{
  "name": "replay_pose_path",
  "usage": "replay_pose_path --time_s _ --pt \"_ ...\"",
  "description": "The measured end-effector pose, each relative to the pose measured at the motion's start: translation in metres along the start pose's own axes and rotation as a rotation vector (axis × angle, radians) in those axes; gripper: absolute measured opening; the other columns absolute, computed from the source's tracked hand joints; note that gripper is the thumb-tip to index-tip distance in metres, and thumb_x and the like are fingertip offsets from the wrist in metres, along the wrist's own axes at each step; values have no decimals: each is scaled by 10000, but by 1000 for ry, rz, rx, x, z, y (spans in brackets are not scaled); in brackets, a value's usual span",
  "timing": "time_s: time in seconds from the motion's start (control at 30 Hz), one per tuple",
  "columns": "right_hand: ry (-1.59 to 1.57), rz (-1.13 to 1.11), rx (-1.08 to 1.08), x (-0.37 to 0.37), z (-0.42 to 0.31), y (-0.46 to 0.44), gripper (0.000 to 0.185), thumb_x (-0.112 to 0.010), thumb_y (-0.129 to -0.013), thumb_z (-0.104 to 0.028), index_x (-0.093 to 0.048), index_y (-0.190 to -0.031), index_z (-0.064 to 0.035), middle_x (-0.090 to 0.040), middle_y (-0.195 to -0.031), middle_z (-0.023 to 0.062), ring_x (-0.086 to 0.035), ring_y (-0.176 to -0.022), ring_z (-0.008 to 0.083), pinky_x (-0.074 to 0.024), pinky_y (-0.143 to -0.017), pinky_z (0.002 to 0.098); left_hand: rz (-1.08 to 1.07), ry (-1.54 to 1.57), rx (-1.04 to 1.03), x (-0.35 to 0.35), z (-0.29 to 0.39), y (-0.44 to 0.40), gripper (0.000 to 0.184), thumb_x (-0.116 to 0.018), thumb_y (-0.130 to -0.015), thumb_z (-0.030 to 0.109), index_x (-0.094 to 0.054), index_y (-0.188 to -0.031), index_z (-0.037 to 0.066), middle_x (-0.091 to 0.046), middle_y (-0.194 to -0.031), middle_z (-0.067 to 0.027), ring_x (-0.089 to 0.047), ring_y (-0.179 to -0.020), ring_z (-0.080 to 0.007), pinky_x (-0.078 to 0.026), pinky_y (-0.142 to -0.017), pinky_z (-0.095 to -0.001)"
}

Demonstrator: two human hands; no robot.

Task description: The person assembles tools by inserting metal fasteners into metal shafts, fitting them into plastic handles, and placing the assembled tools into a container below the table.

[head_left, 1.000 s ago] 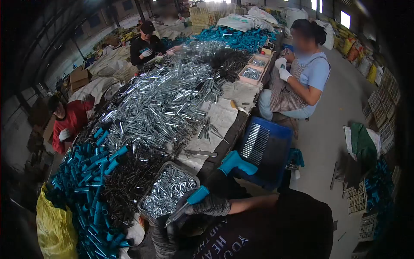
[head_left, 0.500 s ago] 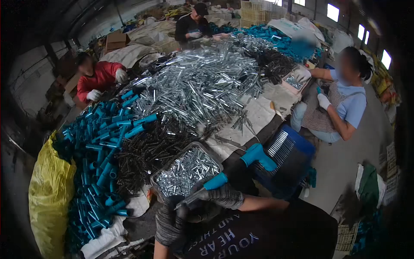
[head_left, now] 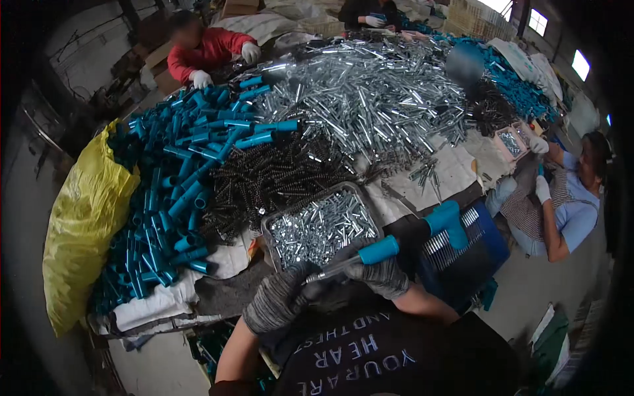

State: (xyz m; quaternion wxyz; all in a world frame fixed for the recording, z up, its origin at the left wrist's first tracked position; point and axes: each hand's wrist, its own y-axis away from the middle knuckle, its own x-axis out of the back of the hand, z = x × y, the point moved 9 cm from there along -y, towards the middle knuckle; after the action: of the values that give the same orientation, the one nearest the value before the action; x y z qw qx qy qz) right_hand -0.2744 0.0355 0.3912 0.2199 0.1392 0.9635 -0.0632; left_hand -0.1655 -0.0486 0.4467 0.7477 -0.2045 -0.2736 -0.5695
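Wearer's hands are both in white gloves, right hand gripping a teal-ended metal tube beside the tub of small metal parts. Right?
Glove colour is wrong: in the head view, the left hand and right hand are both grey-gloved. The teal-ended metal tube and tub are as you said.

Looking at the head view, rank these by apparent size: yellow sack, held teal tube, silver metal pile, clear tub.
1. silver metal pile
2. yellow sack
3. clear tub, partly hidden by the hands
4. held teal tube
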Motion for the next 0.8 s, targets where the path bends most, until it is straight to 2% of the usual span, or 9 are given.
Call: replay_pose_path --time_s 0.13,0.23,0.33,0.4,0.47,0.5,0.6,0.73,0.8 --pt "-36 268 -105 22 21 1 240 -667 -816 -160 -625 -1002 -15 -640 -927 44 -583 -848 119 -471 -782 252 67 -318 -60 4 9 -7 417 -653 -792 241 -530 -1154 76 -621 -1001 -163 -622 -899 -307 -507 -734 -379" --pt "14 229 100 19 1 -6 346 -699 -772 -278 -622 -970 -4 -648 -885 66 -613 -774 140 -505 -687 247 259 204 -99 24 22 -5 432 -617 -832 307 -516 -1179 71 -615 -1032 -168 -640 -866 -275 -514 -699 -343" --pt "126 234 130 17 -7 -7 371 -714 -762 -283 -622 -976 7 -644 -902 66 -604 -798 137 -499 -710 255 -135 170 309 -4 -28 -9 513 -520 -874 414 -470 -1218 37 -606 -1044 -182 -651 -746 -309 -521 -688 -363" --pt "-59 218 58 21 2 -7 366 -715 -770 -274 -621 -975 13 -642 -898 67 -602 -796 135 -500 -709 256 -80 110 195 -5 -20 -13 478 -524 -876 393 -502 -1184 29 -623 -980 -182 -646 -781 -312 -513 -729 -368" --pt "-51 264 50 28 6 -5 334 -719 -763 -261 -637 -959 -3 -648 -886 53 -595 -790 129 -482 -725 263 315 -51 -301 22 33 -11 425 -493 -896 370 -545 -1149 32 -641 -898 -178 -644 -823 -292 -499 -778 -360" --pt "-41 314 41 32 7 -2 303 -724 -756 -247 -653 -942 -18 -655 -874 39 -587 -785 123 -464 -741 271 432 158 -229 29 32 -9 380 -529 -883 333 -574 -1119 37 -646 -868 -163 -637 -864 -286 -485 -813 -359" --pt "75 386 66 35 4 1 292 -715 -762 -242 -659 -943 -21 -643 -841 21 -577 -768 120 -463 -731 273 -125 165 422 1 -20 -13 323 -615 -822 93 -555 -1131 20 -620 -1004 -152 -603 -975 -244 -463 -857 -345" --pt "128 435 182 54 13 0 254 -704 -770 -206 -648 -941 -27 -634 -867 23 -579 -774 126 -472 -734 269 307 -16 -322 22 24 -13 574 -726 -731 137 -471 -1235 38 -550 -1163 -153 -538 -1073 -301 -466 -841 -381" --pt "-15 420 172 38 -3 1 213 -693 -785 -175 -650 -933 -28 -639 -874 26 -592 -786 121 -480 -723 255 223 349 -30 14 -4 -18 471 -617 -839 286 -493 -1210 23 -599 -1085 -162 -595 -950 -278 -479 -811 -343"
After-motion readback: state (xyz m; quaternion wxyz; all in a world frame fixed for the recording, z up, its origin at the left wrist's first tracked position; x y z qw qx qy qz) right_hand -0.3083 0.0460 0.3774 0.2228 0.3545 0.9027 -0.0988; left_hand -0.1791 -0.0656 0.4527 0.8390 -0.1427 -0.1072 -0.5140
